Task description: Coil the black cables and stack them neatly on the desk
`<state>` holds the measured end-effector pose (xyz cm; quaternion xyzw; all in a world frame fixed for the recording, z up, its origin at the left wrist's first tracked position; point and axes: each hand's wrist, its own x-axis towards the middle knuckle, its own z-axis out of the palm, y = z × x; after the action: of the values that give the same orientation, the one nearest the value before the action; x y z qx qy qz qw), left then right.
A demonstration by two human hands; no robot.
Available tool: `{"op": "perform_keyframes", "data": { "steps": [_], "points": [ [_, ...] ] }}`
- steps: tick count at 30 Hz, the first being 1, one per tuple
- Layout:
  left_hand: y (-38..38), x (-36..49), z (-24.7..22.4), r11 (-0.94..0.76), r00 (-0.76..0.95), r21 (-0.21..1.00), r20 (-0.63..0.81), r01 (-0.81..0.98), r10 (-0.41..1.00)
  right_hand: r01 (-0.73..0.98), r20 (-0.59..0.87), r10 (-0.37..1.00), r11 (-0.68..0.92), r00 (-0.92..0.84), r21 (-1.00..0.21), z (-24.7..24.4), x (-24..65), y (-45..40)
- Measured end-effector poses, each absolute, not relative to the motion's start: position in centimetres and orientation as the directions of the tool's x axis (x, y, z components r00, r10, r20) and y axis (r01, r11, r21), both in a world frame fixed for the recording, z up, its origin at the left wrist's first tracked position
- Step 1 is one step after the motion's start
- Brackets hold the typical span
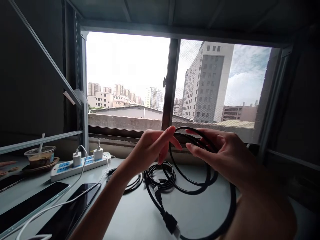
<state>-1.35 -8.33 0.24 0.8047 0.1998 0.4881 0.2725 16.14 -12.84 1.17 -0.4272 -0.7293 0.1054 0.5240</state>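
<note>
A thick black cable hangs in loose loops above the table, with a black plug dangling at its lower part. My right hand is closed on the top of the loops, which pass between thumb and fingers. At the left side of the loops is my left hand, its thumb and fingers around the cable's upper left part; the exact contact is partly hidden. Two coiled black cables lie on the table behind, one below the hands and another partly hidden by my left forearm.
At the left a white power strip holds two chargers with white cords. Two dark phones lie nearer. A lidded drink cup stands at the far left, by another person's fingers. Behind the table is a window in a metal frame.
</note>
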Motion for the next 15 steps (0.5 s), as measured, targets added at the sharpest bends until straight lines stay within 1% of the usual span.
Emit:
{"op": "perform_keyframes", "data": {
  "steps": [1,3,5,6,7,9,11,13,15],
  "points": [
    [-8.3,-1.4,0.3,-0.802,0.376,0.596,0.733,0.048,0.567,0.496,0.682,0.729,0.613,-0.054,-0.615,1.2,16.4,-12.8],
    [-8.1,-1.4,0.4,-0.867,0.151,0.497,0.854,0.045,0.497,0.473,0.687,0.727,0.609,-0.012,-0.636,1.2,16.8,-12.9],
    [-7.9,-1.2,0.4,-0.909,-0.079,0.406,0.913,0.095,0.400,0.459,0.691,0.723,0.610,0.009,-0.645,1.3,16.9,-13.1],
    [-7.9,-1.1,0.4,-0.918,-0.149,0.373,0.924,0.135,0.353,0.455,0.693,0.721,0.611,0.018,-0.648,1.4,16.8,-13.2],
    [-7.9,-1.0,0.4,-0.921,-0.173,0.347,0.932,0.179,0.318,0.449,0.699,0.715,0.616,0.028,-0.647,1.4,16.8,-13.4],
    [-7.7,-0.8,0.4,-0.910,-0.109,0.316,0.949,0.267,0.297,0.431,0.719,0.694,0.636,0.042,-0.639,1.5,16.7,-13.8],
    [-7.4,-0.7,0.2,-0.893,0.022,0.316,0.940,0.319,0.340,0.402,0.739,0.673,0.670,0.024,-0.624,1.6,16.6,-14.2],
    [-6.7,-0.6,-0.1,-0.887,0.174,0.367,0.889,0.280,0.423,0.380,0.768,0.640,0.712,-0.006,-0.591,1.5,16.6,-14.6],
    [-5.9,-0.3,-0.6,-0.869,0.291,0.462,0.819,0.177,0.494,0.381,0.800,0.599,0.748,-0.034,-0.544,1.5,16.4,-14.7]
  ]
}}
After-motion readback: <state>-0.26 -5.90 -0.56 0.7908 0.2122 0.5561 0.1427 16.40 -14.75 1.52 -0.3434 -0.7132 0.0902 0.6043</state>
